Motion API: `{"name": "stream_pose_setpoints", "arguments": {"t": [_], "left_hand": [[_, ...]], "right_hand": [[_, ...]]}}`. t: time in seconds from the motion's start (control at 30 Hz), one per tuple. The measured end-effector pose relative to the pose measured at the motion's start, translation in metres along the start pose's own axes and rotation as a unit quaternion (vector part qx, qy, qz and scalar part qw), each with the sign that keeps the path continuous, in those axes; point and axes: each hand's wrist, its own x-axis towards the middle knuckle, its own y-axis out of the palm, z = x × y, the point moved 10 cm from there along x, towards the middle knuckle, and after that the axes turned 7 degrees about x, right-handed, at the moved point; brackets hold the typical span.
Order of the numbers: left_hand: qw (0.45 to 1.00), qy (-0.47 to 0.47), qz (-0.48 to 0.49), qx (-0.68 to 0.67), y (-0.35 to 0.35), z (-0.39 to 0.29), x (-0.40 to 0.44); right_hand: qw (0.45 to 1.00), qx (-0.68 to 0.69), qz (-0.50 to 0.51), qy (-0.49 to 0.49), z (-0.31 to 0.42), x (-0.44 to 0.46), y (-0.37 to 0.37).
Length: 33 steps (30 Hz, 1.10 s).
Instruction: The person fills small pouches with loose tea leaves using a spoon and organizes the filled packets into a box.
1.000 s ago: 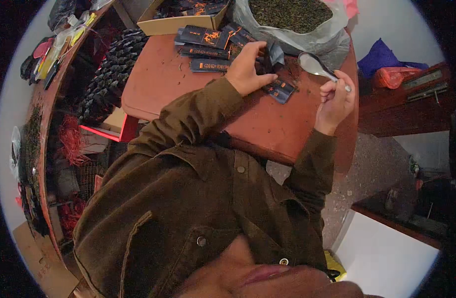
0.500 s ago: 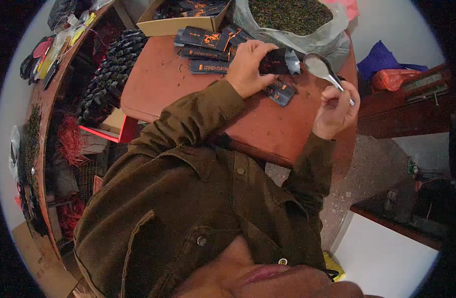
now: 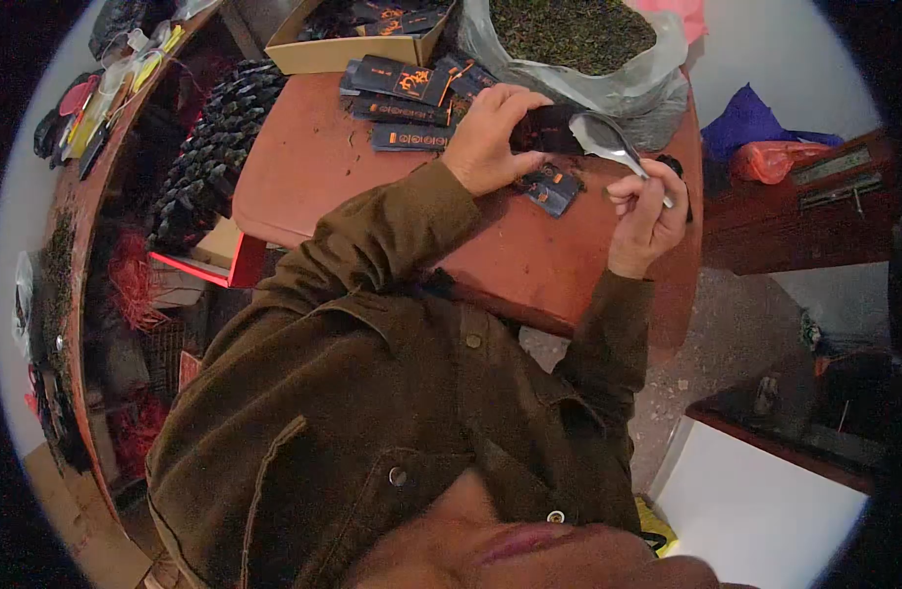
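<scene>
My left hand (image 3: 492, 139) is closed around a small black packet (image 3: 546, 131), its mouth turned to the right. In my right hand (image 3: 651, 216) I grip a metal spoon (image 3: 602, 135) by its handle. The spoon's bowl is at the packet's mouth; whether it reaches inside, I cannot tell. Below the held packet lie more small black packets (image 3: 553, 190) on the red-brown table (image 3: 303, 162). A stack of black packets with orange print (image 3: 404, 106) lies left of my left hand. Behind the spoon stands a clear plastic bag (image 3: 623, 96) full of dark, dry tea-like leaves (image 3: 574, 34).
A cardboard box (image 3: 357, 55) of black packets sits at the table's far left. Many black packets (image 3: 215, 142) are stacked in rows beside the table, near a red box (image 3: 237, 263). Shelves (image 3: 92, 231) stand left; a wooden cabinet (image 3: 794, 221) is right.
My right hand has moved the spoon left, and its bowl has come to the mouth of the packet. My left hand keeps hold of the packet, almost unmoved.
</scene>
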Motion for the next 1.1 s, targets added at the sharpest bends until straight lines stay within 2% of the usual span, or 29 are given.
{"name": "stream_pose_setpoints", "arguments": {"t": [0.07, 0.17, 0.3, 0.47, 0.57, 0.8, 0.97, 1.1], "left_hand": [[1.000, 0.003, 0.002, -0.012, -0.001, 0.001, 0.001], [1.000, 0.000, 0.002, -0.008, -0.003, 0.001, 0.004], [1.000, 0.010, -0.027, -0.006, -0.007, 0.008, 0.010], [0.997, -0.024, -0.074, -0.014, -0.022, 0.031, 0.014], [0.996, -0.025, -0.086, -0.026, -0.031, 0.036, 0.015], [0.996, -0.054, -0.070, -0.029, -0.026, 0.049, 0.013], [0.997, -0.039, -0.069, -0.024, -0.023, 0.046, 0.009], [0.996, -0.047, -0.062, -0.031, -0.021, 0.050, 0.008]], "right_hand": [[1.000, -0.002, -0.001, 0.001, 0.000, 0.001, 0.001], [0.998, 0.066, 0.017, -0.002, -0.002, 0.003, 0.003], [0.990, 0.118, -0.058, 0.040, -0.011, 0.008, -0.013], [0.976, 0.162, -0.119, 0.081, -0.026, 0.014, -0.032], [0.978, 0.128, -0.125, 0.109, -0.032, 0.013, -0.036], [0.985, 0.089, -0.123, 0.084, -0.025, 0.018, -0.021], [0.988, 0.065, -0.121, 0.064, -0.012, 0.021, 0.004], [0.993, -0.108, -0.037, 0.031, 0.007, 0.026, 0.035]]}}
